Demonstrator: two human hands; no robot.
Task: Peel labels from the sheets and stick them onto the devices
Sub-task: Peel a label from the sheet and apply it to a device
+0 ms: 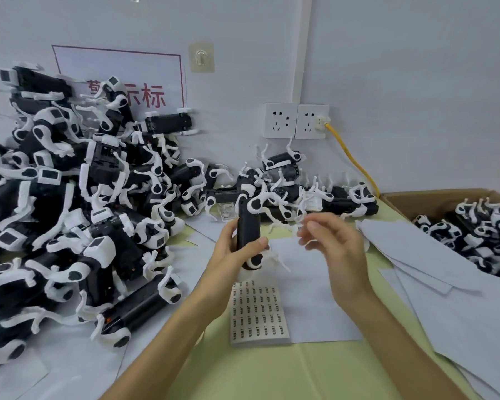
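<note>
Red-bordered wall sign point(119, 67) with large red characters 示标, earlier characters hidden behind piled devices point(70, 174), label sheet point(259, 310) print too small to read

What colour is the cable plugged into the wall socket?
The cable is yellow, seen best in the head view.

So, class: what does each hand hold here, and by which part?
The left hand grips a black device round its middle. The right hand pinches a small label, seemingly by one end.
</note>
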